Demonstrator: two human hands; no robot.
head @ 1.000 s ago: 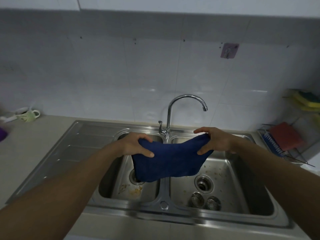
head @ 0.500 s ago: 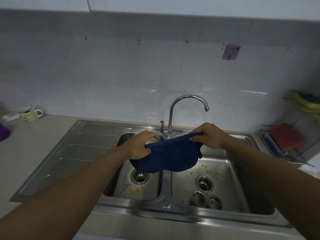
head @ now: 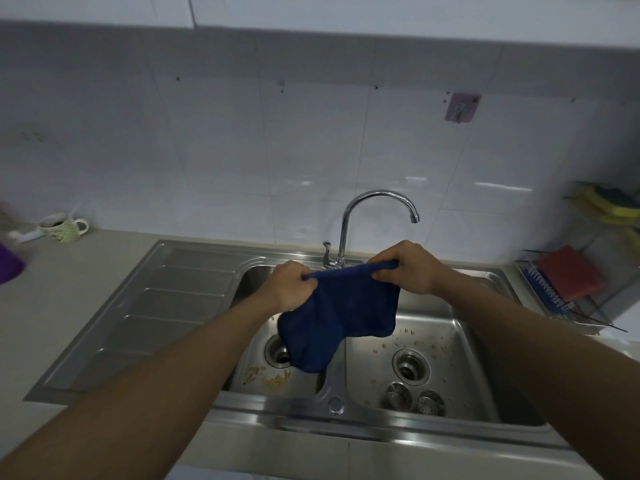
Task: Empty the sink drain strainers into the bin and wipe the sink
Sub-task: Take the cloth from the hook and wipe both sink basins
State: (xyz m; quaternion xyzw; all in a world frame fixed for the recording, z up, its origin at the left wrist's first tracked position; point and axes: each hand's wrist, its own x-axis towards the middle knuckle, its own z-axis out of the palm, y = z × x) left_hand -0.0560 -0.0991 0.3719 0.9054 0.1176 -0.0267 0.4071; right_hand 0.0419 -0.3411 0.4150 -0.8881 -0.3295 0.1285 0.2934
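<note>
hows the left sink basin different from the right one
The left stainless steel basin holds no strainers; the right stainless steel basin has two round metal strainers lying by its front wall. The left basin's food scraps clump before its drain; the right's lie scattered around its drain. The dark blue cloth hides part of the left drain; the right drain shows fully. Both are dirty.

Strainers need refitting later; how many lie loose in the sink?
2, both in the right basin, front: left strainer beside right strainer. The cloth could hide another.
</note>
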